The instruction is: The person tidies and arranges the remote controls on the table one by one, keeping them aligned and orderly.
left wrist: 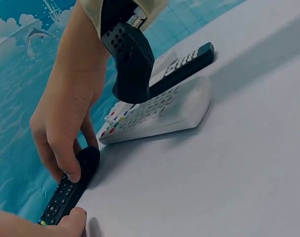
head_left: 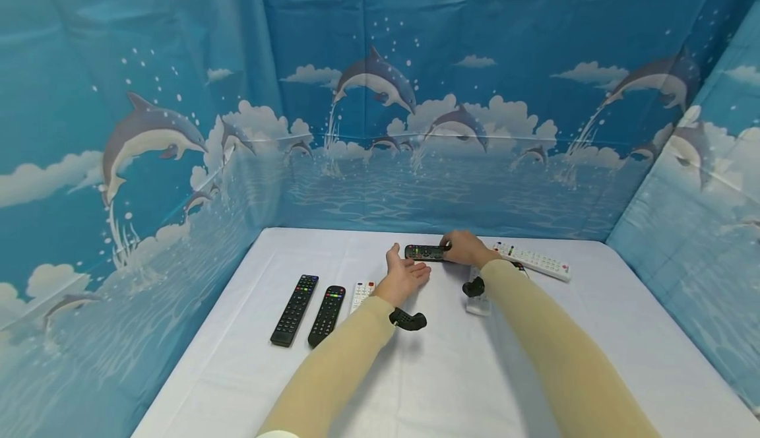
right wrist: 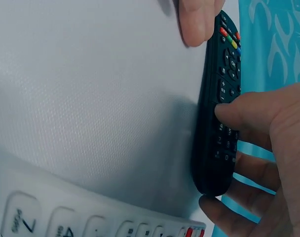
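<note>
At twelve o'clock on the desk (head_left: 439,378), near its far edge, the right hand (head_left: 466,249)'s grip pinches a black remote (head_left: 423,252) by its three o'clock end, while the left hand (head_left: 405,281)'s grip spreads wide just off its seven o'clock side. A loose pinch could let it twist or slip over that edge, and a careless wrist could knock the white remote (head_left: 478,307) toward five o'clock. The right sleeve (head_left: 540,326) mostly hides a dark remote (left wrist: 189,69), and whether the left fingers touch anything is unclear.
</note>
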Action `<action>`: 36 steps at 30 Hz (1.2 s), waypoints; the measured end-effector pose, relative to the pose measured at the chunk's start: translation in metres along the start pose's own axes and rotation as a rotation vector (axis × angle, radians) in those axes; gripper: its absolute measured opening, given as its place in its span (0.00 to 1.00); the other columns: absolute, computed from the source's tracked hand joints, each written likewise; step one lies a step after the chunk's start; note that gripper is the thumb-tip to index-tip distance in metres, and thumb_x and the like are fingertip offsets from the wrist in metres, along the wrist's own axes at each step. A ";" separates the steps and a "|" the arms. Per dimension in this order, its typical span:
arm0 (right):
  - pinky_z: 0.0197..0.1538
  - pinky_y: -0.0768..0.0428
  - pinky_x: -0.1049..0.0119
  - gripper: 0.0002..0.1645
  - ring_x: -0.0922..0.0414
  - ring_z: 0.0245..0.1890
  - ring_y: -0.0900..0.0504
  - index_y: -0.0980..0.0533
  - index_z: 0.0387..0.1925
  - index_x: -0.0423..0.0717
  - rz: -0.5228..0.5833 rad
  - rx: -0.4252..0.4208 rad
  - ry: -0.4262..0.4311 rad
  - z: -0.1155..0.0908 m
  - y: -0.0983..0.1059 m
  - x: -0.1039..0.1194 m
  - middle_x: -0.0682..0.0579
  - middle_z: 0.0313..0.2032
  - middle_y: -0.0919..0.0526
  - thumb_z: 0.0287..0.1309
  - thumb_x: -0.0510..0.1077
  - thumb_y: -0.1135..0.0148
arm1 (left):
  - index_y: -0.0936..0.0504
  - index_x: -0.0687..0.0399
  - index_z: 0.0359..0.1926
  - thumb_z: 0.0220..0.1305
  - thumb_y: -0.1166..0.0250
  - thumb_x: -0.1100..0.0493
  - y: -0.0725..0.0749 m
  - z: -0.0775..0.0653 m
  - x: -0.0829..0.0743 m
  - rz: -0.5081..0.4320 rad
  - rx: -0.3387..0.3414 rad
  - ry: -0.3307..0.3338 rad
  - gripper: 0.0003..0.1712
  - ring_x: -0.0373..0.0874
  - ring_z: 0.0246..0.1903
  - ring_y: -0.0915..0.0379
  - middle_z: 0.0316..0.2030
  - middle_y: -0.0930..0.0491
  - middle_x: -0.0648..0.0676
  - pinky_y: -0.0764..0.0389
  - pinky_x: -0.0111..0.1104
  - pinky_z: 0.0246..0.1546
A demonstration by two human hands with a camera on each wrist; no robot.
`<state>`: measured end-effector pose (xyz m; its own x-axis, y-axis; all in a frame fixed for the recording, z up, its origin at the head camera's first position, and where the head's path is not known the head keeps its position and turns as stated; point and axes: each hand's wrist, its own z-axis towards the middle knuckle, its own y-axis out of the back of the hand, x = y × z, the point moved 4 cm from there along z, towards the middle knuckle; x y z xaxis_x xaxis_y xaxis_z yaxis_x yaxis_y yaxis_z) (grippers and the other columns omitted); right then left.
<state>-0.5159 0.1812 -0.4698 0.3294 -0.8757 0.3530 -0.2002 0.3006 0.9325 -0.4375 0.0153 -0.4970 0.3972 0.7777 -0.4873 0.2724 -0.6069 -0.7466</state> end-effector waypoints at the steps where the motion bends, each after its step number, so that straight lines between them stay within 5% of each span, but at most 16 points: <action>1: 0.51 0.20 0.46 0.23 0.44 0.50 0.19 0.20 0.57 0.40 0.003 0.001 0.007 0.001 0.000 0.001 0.41 0.51 0.17 0.62 0.44 0.36 | 0.54 0.75 0.75 0.75 0.55 0.39 -0.001 0.000 0.000 0.001 0.003 0.005 0.48 0.72 0.70 0.48 0.70 0.46 0.79 0.43 0.54 0.71; 20: 0.42 0.17 0.57 0.23 0.53 0.39 0.17 0.17 0.50 0.40 0.173 0.069 0.016 0.000 -0.006 0.009 0.45 0.43 0.15 0.57 0.49 0.27 | 0.58 0.79 0.74 0.75 0.56 0.40 -0.007 -0.003 0.002 0.001 -0.038 0.027 0.49 0.71 0.72 0.51 0.72 0.51 0.79 0.46 0.56 0.72; 27: 0.36 0.17 0.60 0.17 0.55 0.38 0.18 0.17 0.52 0.41 0.329 0.109 -0.037 -0.005 -0.012 0.004 0.46 0.47 0.16 0.68 0.46 0.37 | 0.48 0.79 0.72 0.76 0.55 0.58 -0.004 -0.008 0.000 0.080 -0.098 0.004 0.34 0.69 0.68 0.43 0.68 0.43 0.77 0.39 0.51 0.70; 36: 0.48 0.16 0.53 0.18 0.50 0.49 0.19 0.20 0.55 0.38 0.668 0.165 -0.116 -0.012 -0.010 0.007 0.42 0.53 0.19 0.70 0.44 0.39 | 0.33 0.80 0.63 0.65 0.50 0.77 -0.002 -0.012 -0.004 0.182 -0.147 -0.038 0.25 0.58 0.58 0.31 0.57 0.30 0.72 0.27 0.45 0.63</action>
<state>-0.5002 0.1767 -0.4753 -0.0117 -0.5608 0.8279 -0.4664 0.7354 0.4916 -0.4295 0.0120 -0.4881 0.4191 0.6571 -0.6266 0.3247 -0.7529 -0.5724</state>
